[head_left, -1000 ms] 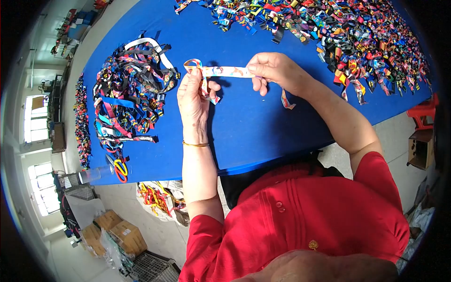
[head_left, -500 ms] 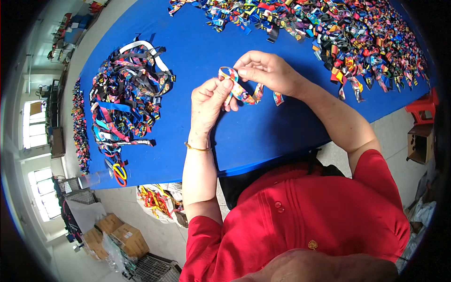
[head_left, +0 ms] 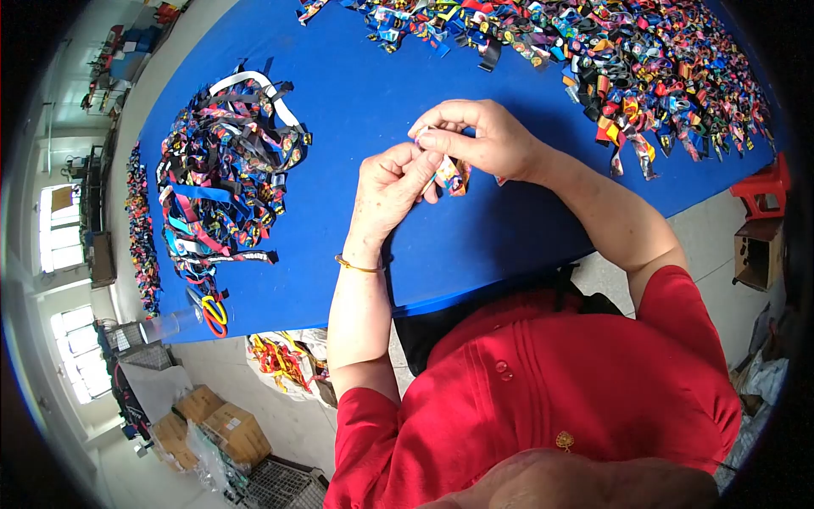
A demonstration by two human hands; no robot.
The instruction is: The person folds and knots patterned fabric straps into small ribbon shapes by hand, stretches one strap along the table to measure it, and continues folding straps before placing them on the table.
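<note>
A colourful printed ribbon (head_left: 454,176) is held between my two hands above the blue table. My left hand (head_left: 392,182) pinches it between thumb and fingers. From the other side my right hand (head_left: 483,140) grips the ribbon's upper part, its thumb nearly touching the left thumb. The fingers cover much of the ribbon, and a patterned fold hangs below them. A small end of it shows under the right hand.
On the blue table (head_left: 356,85) a heap of long straps (head_left: 225,178) lies left. Many short ribbon pieces (head_left: 644,76) cover the far right. Scissors (head_left: 212,314) rest near the front-left edge. Below are a bag of ribbons (head_left: 284,365), cardboard boxes (head_left: 229,428) and a red stool (head_left: 761,191).
My hands have come closer together. The ribbon's loop, open above the fingers before, is now mostly covered by them, and less of the ribbon shows.
</note>
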